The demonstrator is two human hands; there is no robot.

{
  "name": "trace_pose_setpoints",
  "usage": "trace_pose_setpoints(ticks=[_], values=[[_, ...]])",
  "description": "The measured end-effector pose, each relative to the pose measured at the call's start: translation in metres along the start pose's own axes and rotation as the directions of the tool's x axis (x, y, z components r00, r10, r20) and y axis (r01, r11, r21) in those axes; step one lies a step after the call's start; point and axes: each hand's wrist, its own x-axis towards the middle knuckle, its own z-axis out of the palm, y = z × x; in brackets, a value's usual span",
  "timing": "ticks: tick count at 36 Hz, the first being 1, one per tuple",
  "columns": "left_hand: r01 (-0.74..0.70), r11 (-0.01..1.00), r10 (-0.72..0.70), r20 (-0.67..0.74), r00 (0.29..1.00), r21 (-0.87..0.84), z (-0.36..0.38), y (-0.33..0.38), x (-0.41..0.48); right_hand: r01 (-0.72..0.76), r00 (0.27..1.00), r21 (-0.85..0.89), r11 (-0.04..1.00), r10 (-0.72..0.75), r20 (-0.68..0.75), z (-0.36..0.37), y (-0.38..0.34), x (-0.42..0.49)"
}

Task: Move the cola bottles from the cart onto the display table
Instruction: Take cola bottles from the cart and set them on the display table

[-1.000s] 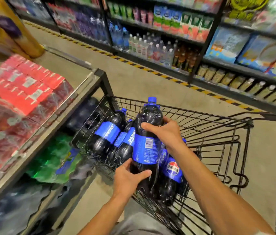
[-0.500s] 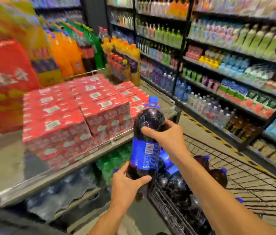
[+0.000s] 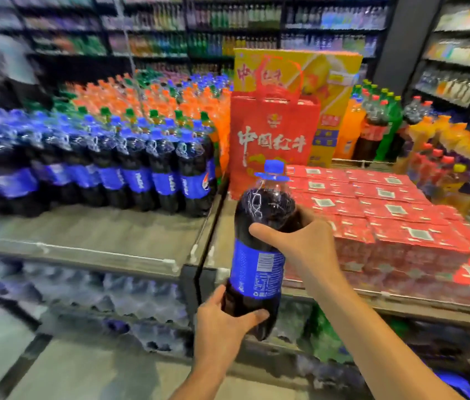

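Bottle (image 3: 257, 265) now squarely before display table (image 3: 89, 226).

Both arms were out in front, forearms bare. L forearm (image 3: 199, 379) came up from the near edge at centre, wrist approx straight. The left grip (image 3: 222, 321) cupped the base of the cola bottle (image 3: 257, 269) from the near-left, thumb lying across its front, other fingers hidden round the far side. R forearm (image 3: 372, 342) came in from the near right, reaching further & higher. The right grip (image 3: 300, 243) clasped the bottle's upper body from the right, thumb across the near face, fingers curled round the back, mostly out of sight. Right grip sat above & right of left grip; the two didn't touch.
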Motion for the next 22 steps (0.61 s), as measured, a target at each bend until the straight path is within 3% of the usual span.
trace_pose_setpoints(ticks=[5, 12, 19, 22], values=[[0.03, 0.996, -0.045, -0.185, 0.982, -0.083, -0.055, -0.009, 0.019, 0.06, 0.985, 0.01, 0.998, -0.061, 0.163, 0.083, -0.012, 0.027], [0.036, 0.99, -0.091, -0.426, 0.9, -0.136, -0.126, -0.022, 0.06, 0.087, 0.922, 0.052, 0.995, -0.101, 0.375, 0.189, -0.023, 0.063], [0.085, 0.988, -0.147, -0.583, 0.799, -0.132, -0.19, -0.025, 0.114, 0.092, 0.838, 0.091, 0.992, -0.127, 0.531, 0.291, -0.029, 0.109], [0.117, 0.992, -0.116, -0.626, 0.771, -0.04, -0.216, -0.021, 0.139, 0.106, 0.795, 0.109, 0.988, -0.15, 0.588, 0.332, -0.031, 0.131]])
